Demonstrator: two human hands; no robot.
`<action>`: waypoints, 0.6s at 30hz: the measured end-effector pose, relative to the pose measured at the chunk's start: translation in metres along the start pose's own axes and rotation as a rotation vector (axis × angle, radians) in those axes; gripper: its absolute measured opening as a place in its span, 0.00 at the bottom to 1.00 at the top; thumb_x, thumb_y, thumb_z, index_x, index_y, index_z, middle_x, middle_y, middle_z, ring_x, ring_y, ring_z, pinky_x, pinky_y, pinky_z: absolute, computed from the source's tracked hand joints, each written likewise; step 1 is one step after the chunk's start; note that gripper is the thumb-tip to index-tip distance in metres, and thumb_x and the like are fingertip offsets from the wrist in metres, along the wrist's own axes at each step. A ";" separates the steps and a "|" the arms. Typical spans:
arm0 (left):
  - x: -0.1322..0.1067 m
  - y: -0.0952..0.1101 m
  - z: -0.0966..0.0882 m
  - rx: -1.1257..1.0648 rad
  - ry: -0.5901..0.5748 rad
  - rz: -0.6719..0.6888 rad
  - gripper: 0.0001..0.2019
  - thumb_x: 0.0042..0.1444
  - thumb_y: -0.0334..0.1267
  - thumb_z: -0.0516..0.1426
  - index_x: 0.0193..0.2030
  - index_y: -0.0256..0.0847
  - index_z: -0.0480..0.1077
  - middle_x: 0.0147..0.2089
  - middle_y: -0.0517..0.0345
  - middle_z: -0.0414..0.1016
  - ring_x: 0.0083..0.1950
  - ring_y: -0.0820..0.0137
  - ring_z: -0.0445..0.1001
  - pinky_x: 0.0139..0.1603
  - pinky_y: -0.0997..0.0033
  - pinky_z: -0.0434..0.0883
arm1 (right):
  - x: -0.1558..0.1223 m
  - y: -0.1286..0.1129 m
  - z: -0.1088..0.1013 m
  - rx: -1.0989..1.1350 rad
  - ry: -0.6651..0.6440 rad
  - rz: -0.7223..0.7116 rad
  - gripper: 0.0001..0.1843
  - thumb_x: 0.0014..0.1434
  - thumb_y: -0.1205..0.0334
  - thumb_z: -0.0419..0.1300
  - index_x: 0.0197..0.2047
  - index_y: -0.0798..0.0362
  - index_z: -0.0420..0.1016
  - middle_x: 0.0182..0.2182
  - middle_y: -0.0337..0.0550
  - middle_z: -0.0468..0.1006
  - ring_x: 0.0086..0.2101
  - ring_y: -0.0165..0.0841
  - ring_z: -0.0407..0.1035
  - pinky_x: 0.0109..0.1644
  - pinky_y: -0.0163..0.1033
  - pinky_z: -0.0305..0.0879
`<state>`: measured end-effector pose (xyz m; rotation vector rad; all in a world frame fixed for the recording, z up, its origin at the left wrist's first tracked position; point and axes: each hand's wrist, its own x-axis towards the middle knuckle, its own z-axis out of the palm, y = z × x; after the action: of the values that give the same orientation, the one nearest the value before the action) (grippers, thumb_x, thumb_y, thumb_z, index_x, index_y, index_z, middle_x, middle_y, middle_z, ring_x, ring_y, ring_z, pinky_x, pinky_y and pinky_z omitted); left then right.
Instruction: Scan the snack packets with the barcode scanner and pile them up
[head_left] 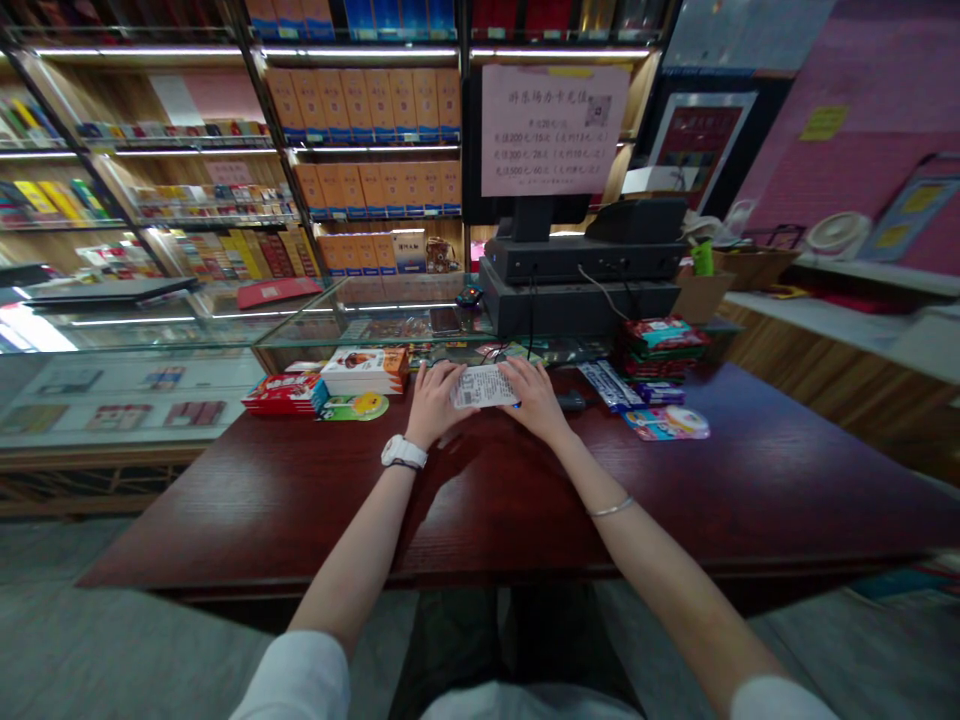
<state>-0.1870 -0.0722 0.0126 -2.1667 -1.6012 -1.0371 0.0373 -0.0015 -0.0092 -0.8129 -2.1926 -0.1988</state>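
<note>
Between my two hands is a small flat package (486, 386) with a pale printed back, lines of dark text and what looks like a barcode. My left hand (437, 398) grips its left end, fingers along the top. Its right end is in my right hand (534, 398), closed the same way. The package is held over the dark red wooden table (480, 500), and its other face is hidden from me. A white watch (403, 452) is on my left wrist and a thin bangle (613, 507) circles my right forearm.
Red packs (283, 393), a white-and-orange box stack (365, 370) and a green card pack (352, 406) lie left. Blue-white packs (609, 385), a pink-blue blister pack (667, 422) and stacked snack packets (660, 345) lie right. Behind stand a glass counter (300, 325) and a monitor with a paper notice (553, 130).
</note>
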 end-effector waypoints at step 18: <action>-0.004 0.006 -0.001 0.172 -0.075 0.058 0.30 0.57 0.39 0.59 0.67 0.44 0.61 0.71 0.49 0.60 0.71 0.54 0.57 0.74 0.41 0.45 | 0.003 0.009 -0.002 0.180 -0.009 0.044 0.34 0.53 0.56 0.66 0.62 0.48 0.63 0.64 0.53 0.64 0.64 0.47 0.58 0.67 0.63 0.48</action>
<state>-0.1823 -0.0781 0.0113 -2.1448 -1.5865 -0.7793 0.0425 0.0068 -0.0064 -0.7612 -2.1621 0.0247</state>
